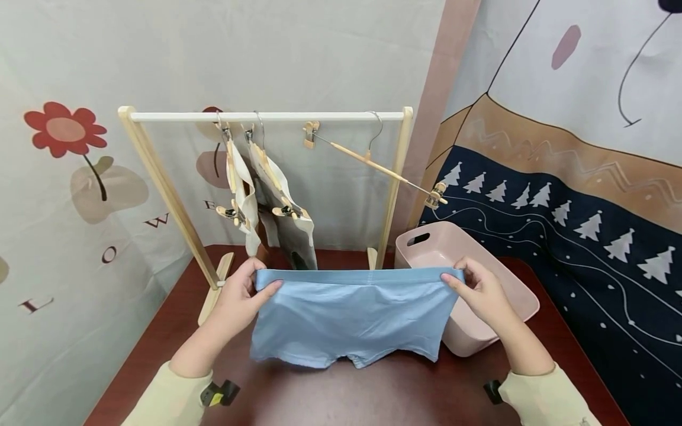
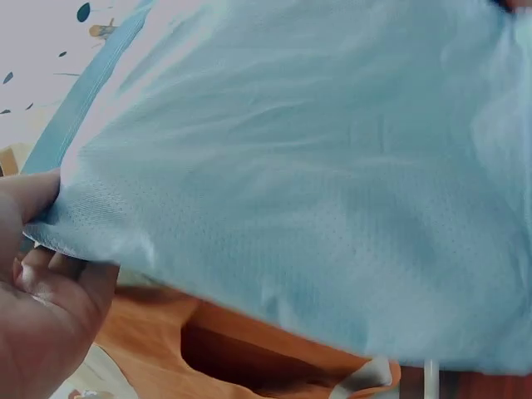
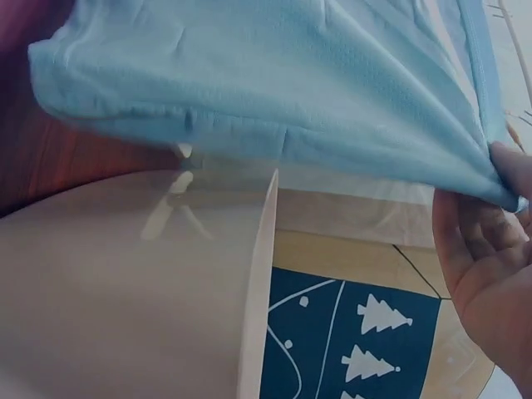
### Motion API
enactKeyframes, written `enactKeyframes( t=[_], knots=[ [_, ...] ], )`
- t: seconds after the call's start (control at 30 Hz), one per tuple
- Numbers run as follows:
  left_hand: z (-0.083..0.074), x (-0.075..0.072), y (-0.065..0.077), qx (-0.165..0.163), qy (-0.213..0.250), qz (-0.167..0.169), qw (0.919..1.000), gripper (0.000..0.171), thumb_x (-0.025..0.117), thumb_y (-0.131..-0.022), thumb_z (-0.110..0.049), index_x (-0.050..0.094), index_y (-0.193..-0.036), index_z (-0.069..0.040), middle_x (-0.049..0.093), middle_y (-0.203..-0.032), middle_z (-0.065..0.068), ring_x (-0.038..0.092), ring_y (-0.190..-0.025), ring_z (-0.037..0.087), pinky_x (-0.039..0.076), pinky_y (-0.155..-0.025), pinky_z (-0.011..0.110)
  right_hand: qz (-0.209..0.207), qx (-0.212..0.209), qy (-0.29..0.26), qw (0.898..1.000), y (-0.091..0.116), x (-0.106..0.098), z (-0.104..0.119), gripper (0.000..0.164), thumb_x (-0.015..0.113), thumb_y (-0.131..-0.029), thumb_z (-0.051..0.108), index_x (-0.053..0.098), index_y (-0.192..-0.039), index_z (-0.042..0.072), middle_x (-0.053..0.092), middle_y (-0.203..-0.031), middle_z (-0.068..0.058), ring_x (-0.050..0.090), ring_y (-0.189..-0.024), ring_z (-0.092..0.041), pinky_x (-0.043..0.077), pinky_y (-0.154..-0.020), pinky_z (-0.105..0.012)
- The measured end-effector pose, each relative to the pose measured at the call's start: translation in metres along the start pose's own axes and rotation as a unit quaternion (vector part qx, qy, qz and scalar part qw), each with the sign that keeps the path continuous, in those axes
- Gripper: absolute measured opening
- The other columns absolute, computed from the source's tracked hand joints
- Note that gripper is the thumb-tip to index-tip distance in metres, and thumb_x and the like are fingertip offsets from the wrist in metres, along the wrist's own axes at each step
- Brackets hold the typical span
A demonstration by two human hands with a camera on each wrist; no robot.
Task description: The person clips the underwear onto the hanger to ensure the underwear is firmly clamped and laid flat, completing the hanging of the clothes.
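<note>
Light blue boxer briefs [image 1: 351,319] are stretched wide by the waistband between my two hands, legs hanging down over the table. My left hand [image 1: 242,296] pinches the left end of the waistband, thumb in front. At the other end, my right hand [image 1: 482,290] pinches the waistband the same way. In both wrist views the fabric runs taut from the fingers. Behind the briefs, a wooden clip hanger [image 1: 383,168] hangs bare at the right of the rack's white rail [image 1: 319,117], a clip at each end.
Two clothed hangers hang on the rack's left half, one carrying a pale garment [image 1: 288,207]. A pink basket [image 1: 519,302] stands on the dark red table [image 1: 373,396] at the right, partly behind my right hand. A printed cloth backdrop [image 1: 319,47] surrounds the table.
</note>
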State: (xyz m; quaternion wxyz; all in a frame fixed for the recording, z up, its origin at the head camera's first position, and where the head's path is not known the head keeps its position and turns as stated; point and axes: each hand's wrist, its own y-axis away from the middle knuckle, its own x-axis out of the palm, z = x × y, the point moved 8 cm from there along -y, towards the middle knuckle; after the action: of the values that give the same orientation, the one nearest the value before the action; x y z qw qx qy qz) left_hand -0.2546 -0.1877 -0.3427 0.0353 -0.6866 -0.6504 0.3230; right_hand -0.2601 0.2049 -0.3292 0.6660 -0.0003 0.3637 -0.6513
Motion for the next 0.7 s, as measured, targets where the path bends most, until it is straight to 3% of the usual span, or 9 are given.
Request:
enactKeyframes(
  t=[0.1, 0.23, 0.3, 0.43, 0.57, 0.7],
  knots=[
    [0.000, -0.001, 0.000, -0.007, 0.004, 0.002, 1.0000, 0.029, 0.073, -0.079, 0.001, 0.047, -0.091, -0.002, 0.046, -0.066, -0.004, 0.045, -0.057, 0.003, 0.039, -0.049, 0.021, 0.012, 0.008, -0.033, 0.999, 0.000, 0.000, -0.012, 0.019, 0.063, -0.084, -0.010, 0.051, -0.097, -0.004, 0.056, -0.066, 0.001, 0.050, -0.059, -0.005, 0.041, -0.052, -0.020],
    [0.005, 0.001, 0.002, -0.032, 0.010, 0.027, 0.9991, 0.038, 0.078, -0.075, -0.003, 0.045, -0.094, -0.003, 0.050, -0.071, 0.001, 0.049, -0.062, 0.005, 0.042, -0.052, 0.022, 0.037, 0.024, -0.059, 0.997, 0.001, 0.001, -0.024, 0.029, 0.060, -0.088, -0.005, 0.048, -0.114, -0.004, 0.060, -0.069, 0.000, 0.053, -0.062, -0.005, 0.042, -0.055, -0.019],
    [0.008, 0.003, 0.003, -0.042, 0.014, 0.050, 0.9977, 0.040, 0.078, -0.075, -0.006, 0.043, -0.096, -0.003, 0.051, -0.074, 0.002, 0.051, -0.064, 0.005, 0.044, -0.054, 0.022, 0.045, 0.027, -0.043, 0.998, 0.001, 0.001, -0.025, 0.027, 0.060, -0.090, -0.001, 0.051, -0.115, -0.001, 0.060, -0.070, 0.000, 0.054, -0.063, -0.005, 0.042, -0.057, -0.018],
    [0.007, 0.008, 0.005, -0.033, 0.017, 0.087, 0.9955, 0.031, 0.068, -0.085, -0.005, 0.041, -0.099, -0.002, 0.045, -0.072, 0.002, 0.046, -0.062, 0.003, 0.040, -0.052, 0.023, 0.053, 0.026, 0.000, 0.998, 0.003, 0.001, -0.023, 0.019, 0.057, -0.092, 0.004, 0.059, -0.111, 0.000, 0.055, -0.067, 0.002, 0.051, -0.062, -0.004, 0.042, -0.058, -0.018],
    [0.003, 0.004, 0.008, -0.015, 0.031, 0.061, 0.9975, 0.022, 0.059, -0.089, 0.002, 0.040, -0.100, 0.002, 0.039, -0.067, -0.001, 0.039, -0.056, 0.001, 0.036, -0.046, 0.025, 0.064, 0.031, -0.021, 0.997, 0.006, 0.002, -0.021, 0.018, 0.051, -0.096, 0.003, 0.057, -0.110, -0.005, 0.059, -0.076, 0.006, 0.058, -0.069, -0.001, 0.049, -0.064, -0.015],
    [-0.001, -0.002, 0.012, -0.014, 0.061, 0.027, 0.9977, 0.025, 0.060, -0.088, 0.006, 0.041, -0.103, 0.001, 0.043, -0.065, -0.002, 0.042, -0.053, 0.003, 0.036, -0.042, 0.026, 0.078, 0.046, -0.066, 0.994, 0.011, 0.004, -0.016, 0.019, 0.044, -0.099, 0.004, 0.052, -0.112, -0.008, 0.060, -0.086, 0.007, 0.064, -0.074, -0.004, 0.055, -0.064, -0.023]
  ],
)
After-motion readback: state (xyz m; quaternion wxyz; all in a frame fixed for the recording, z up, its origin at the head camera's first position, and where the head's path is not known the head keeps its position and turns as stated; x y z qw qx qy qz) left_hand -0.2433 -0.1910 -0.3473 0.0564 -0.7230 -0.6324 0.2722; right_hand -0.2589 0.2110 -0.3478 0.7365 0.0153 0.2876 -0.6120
